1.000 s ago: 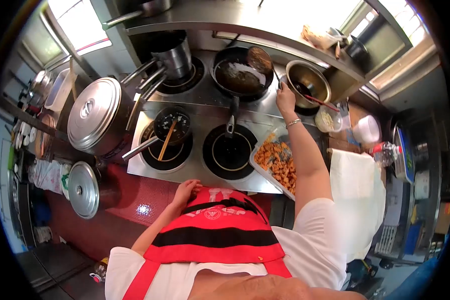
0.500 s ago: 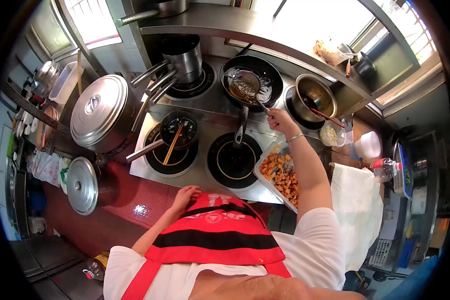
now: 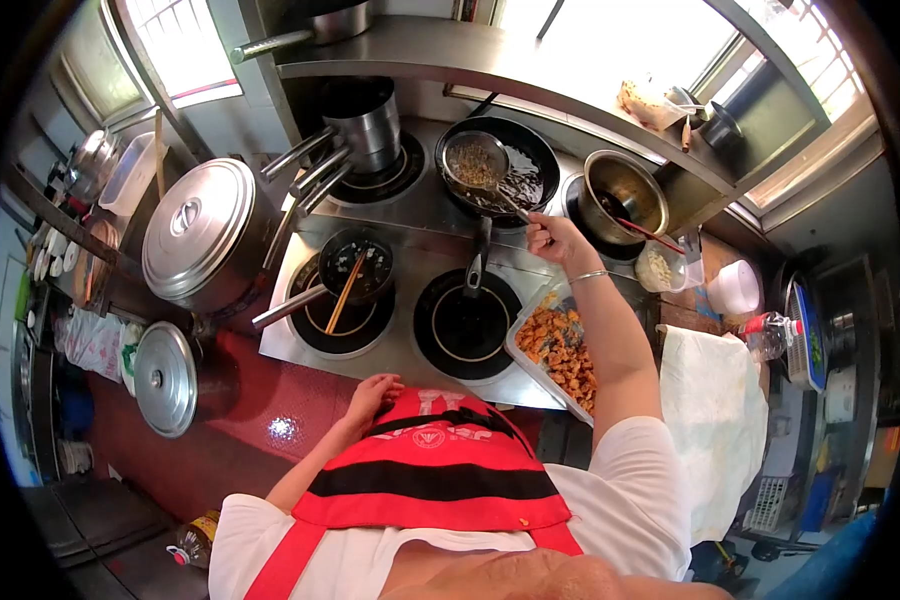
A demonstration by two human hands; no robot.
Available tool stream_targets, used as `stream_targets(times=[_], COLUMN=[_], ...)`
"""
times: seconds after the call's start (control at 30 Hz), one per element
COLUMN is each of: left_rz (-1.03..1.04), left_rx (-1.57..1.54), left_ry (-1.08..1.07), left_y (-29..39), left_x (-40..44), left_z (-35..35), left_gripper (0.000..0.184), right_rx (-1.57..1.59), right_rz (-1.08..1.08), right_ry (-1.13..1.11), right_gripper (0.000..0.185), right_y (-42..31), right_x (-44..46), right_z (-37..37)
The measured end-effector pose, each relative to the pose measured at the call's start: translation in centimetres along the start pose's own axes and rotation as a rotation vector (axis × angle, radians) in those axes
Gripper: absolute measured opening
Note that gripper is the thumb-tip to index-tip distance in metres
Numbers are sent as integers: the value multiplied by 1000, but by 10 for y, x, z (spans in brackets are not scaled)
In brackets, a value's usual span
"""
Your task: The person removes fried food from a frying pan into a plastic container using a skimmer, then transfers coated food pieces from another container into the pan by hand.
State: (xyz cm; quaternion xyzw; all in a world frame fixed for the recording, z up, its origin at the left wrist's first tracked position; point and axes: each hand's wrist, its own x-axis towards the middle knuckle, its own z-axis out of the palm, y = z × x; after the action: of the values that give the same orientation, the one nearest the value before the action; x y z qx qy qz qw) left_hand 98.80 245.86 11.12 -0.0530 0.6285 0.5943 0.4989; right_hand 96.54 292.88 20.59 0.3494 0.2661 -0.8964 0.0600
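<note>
My right hand (image 3: pixel 555 240) is closed round the handle of a round strainer (image 3: pixel 475 160) with bits in its mesh. The strainer is over the left side of a black frying pan (image 3: pixel 525 180), which holds dark, shiny liquid on the back of the stove. Near the stove's front edge, my left hand (image 3: pixel 375 391) hangs beside the red apron (image 3: pixel 430 440), holding nothing, with its fingers apart. A plastic tub of browned fried pieces (image 3: pixel 558 345) lies under my right forearm.
A small pan (image 3: pixel 370 262) with chopsticks across it sits front left on the stove. Stacked saucepans (image 3: pixel 362 125) stand behind it, a metal pot (image 3: pixel 625 195) at back right. Left is a large lidded pot (image 3: pixel 198 228); overhead runs a steel shelf (image 3: pixel 450 50).
The strainer has gone from above the pan's right side down into the pan, then up and left. My right hand moved down and left with it. The camera view has shifted slightly.
</note>
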Motion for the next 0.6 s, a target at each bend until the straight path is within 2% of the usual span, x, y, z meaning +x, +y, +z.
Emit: stream_targets(times=[0.07, 0.13, 0.17, 0.27, 0.3, 0.37, 0.4, 0.47, 0.5, 0.6], left_rz=[3, 7, 22, 44, 45, 42, 35, 37, 32, 40], left_rx=[7, 11, 5, -23, -41, -50, -56, -68, -77, -86], left_ry=[-6, -9, -10, 2, 12, 28, 39, 48, 52, 66], left_y=[-3, -5, -5, -11, -15, -16, -16, -15, -14, -13], left_x=[4, 4, 3, 5, 6, 3, 2, -2, -3, -5], left_z=[-1, -2, -2, -8, -10, -14, -15, -17, -18, -19], left_gripper=[27, 28, 28, 28, 28, 28, 27, 27, 27, 26], right_rx=[29, -89, -113, -422, -426, -975, -1449, -1693, -1614, -1593], right_rz=[-6, -190, -233, -427, -428, -698, -834, -978, -880, -831], right_ry=[-20, 75, 107, 330, 324, 589, 810, 971, 995, 987], right_gripper=[16, 12, 3, 14, 14, 17, 20, 26, 27, 25], right_y=[-9, -22, -29, -54, -60, -70, -70, -64, -61, -44], right_x=[-7, -14, -17, -9, 1, 22, 23, 35, 41, 58], right_z=[4, 8, 10, 1, -9, -22, -21, -21, -20, -10])
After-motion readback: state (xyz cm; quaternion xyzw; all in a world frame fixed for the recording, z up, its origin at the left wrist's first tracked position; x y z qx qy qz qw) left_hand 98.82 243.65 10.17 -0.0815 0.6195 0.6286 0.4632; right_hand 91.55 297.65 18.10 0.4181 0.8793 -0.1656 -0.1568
